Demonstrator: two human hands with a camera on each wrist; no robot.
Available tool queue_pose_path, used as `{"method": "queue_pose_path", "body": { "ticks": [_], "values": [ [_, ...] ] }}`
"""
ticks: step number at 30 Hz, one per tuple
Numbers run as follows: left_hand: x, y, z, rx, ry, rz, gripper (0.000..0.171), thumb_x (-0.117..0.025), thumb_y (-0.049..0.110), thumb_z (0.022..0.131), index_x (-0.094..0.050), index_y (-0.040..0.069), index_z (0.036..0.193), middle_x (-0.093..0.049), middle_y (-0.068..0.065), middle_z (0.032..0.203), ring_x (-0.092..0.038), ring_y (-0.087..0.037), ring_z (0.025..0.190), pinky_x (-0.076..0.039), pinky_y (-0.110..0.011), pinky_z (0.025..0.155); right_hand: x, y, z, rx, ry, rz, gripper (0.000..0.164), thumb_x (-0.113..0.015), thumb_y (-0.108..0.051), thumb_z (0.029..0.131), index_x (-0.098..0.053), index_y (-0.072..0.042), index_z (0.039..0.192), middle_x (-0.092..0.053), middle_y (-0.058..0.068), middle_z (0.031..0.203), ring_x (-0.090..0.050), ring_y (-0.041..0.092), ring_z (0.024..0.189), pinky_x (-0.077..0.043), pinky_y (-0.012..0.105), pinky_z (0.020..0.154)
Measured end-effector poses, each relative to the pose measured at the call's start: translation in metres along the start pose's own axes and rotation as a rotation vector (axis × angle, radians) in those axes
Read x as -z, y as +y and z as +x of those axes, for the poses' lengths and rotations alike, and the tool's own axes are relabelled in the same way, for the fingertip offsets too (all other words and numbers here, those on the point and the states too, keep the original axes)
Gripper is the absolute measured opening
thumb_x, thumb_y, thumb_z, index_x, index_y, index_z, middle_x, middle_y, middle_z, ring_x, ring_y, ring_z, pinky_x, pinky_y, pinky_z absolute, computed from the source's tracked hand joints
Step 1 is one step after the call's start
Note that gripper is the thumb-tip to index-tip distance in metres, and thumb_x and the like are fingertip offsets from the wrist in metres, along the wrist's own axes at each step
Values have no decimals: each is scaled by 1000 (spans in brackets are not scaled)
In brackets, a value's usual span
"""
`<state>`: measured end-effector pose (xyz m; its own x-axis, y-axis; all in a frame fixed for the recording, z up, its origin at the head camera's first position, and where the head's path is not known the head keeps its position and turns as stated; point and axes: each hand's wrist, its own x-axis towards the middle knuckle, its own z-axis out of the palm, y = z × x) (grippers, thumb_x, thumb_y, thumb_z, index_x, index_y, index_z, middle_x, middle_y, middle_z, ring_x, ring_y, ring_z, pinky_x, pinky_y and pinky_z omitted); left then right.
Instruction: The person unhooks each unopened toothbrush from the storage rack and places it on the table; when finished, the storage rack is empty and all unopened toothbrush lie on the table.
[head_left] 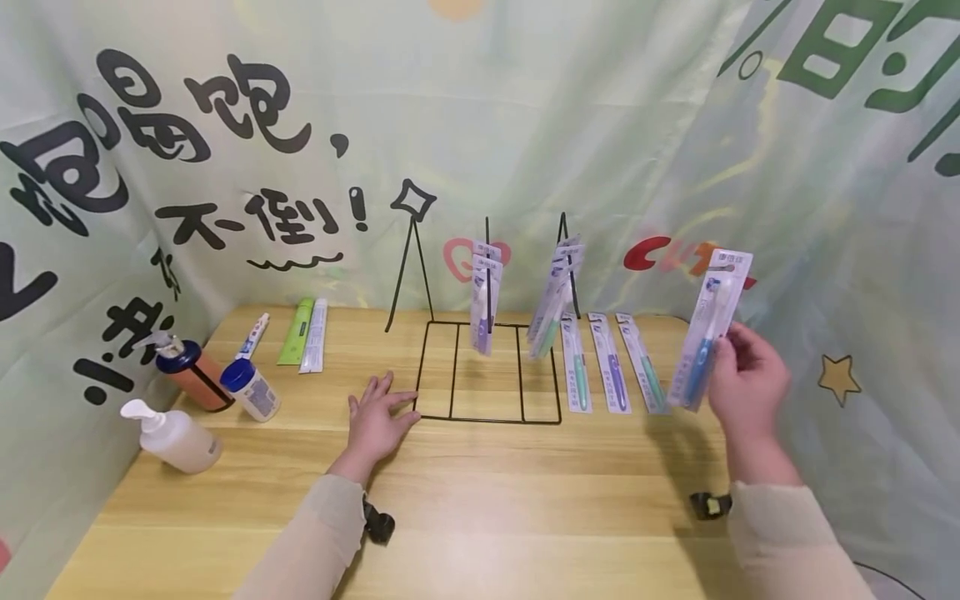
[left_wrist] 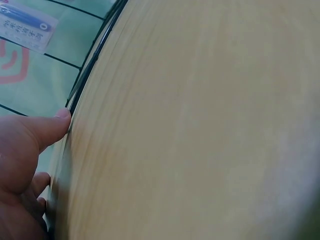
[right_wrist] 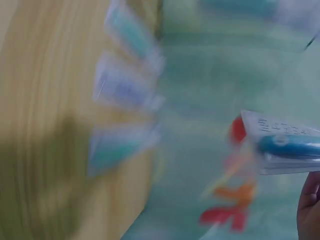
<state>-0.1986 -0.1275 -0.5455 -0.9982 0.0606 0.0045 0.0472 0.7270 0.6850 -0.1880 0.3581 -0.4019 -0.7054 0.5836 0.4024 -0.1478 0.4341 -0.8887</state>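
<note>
My right hand (head_left: 748, 379) holds a packaged toothbrush (head_left: 708, 325) with a blue handle upright, pinching the pack's lower right edge above the table. In the right wrist view the blue handle shows through the clear pack (right_wrist: 290, 145). Fingers spread, my left hand (head_left: 378, 425) rests on the table, thumb and forefinger at the left side of a black wire rack (head_left: 487, 421). The left wrist view shows the thumb (left_wrist: 52, 125) against the rack's wire. Toothbrush packs hang from the rack's middle hook (head_left: 483, 300) and right hook (head_left: 555, 296); its left hook (head_left: 408, 267) is bare.
Three packaged toothbrushes (head_left: 613, 367) lie in a row right of the rack. On the left stand a white pump bottle (head_left: 183, 442), an orange pump bottle (head_left: 197, 379) and a blue-capped jar (head_left: 255, 396). Behind them lie tubes (head_left: 296, 333). A printed curtain (head_left: 585, 125) surrounds the table.
</note>
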Motion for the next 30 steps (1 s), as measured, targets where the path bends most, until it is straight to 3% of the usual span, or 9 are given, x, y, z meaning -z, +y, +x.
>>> {"method": "queue_pose_path", "body": {
  "ticks": [3, 6, 9, 13, 19, 24, 30],
  "values": [
    [1, -3, -1, 1, -2, 3, 40, -78, 31, 98, -74, 14, 134, -25, -19, 172, -10, -45, 160, 14, -73, 120, 1, 26, 35, -117, -94, -164, 35, -59, -8, 104, -69, -1, 137, -63, -13, 92, -55, 2, 79, -47, 9, 65],
    [1, -4, -1, -7, 4, 3, 40, -78, 31, 97, -74, 14, 133, -25, -19, 172, -10, -46, 160, 14, -74, 120, -3, 59, 59, -145, -229, -309, 39, -54, -11, 105, -65, 2, 141, -66, 4, 104, -53, 4, 81, -46, 11, 65],
    [2, -4, -1, -8, 16, 6, 40, -80, 30, 96, -75, 14, 132, -26, -19, 172, -12, -46, 160, 13, -74, 120, -12, 89, 74, -175, -367, -410, 43, -50, -13, 107, -60, 8, 143, -64, 21, 117, -54, 14, 89, -45, 17, 67],
    [2, -4, 0, -11, 18, 7, 40, -80, 31, 95, -75, 15, 132, -27, -19, 172, -12, -46, 160, 12, -74, 120, -22, 116, 82, -234, -459, -483, 46, -46, -13, 106, -58, 14, 140, -59, 31, 126, -55, 33, 103, -45, 31, 74],
    [1, -1, 2, -12, 26, 17, 40, -80, 31, 95, -75, 16, 132, -27, -18, 172, -13, -46, 160, 11, -73, 121, -29, 132, 86, -341, -527, -537, 44, -50, -12, 102, -59, 15, 136, -57, 36, 133, -56, 46, 114, -52, 54, 92],
    [0, 0, 3, -18, 18, 18, 40, -80, 32, 95, -75, 17, 131, -27, -19, 172, -13, -47, 159, 11, -73, 121, -30, 137, 88, -428, -545, -562, 47, -50, -14, 104, -54, 12, 143, -54, 35, 138, -54, 46, 116, -51, 58, 100],
    [2, 0, 1, 10, 0, 20, 41, -79, 33, 96, -74, 17, 133, -25, -17, 173, -11, -45, 160, 13, -71, 121, -36, 124, 90, -341, -543, -595, 49, -46, -20, 108, -51, 8, 149, -52, 32, 144, -49, 47, 122, -46, 63, 103]
  ]
}}
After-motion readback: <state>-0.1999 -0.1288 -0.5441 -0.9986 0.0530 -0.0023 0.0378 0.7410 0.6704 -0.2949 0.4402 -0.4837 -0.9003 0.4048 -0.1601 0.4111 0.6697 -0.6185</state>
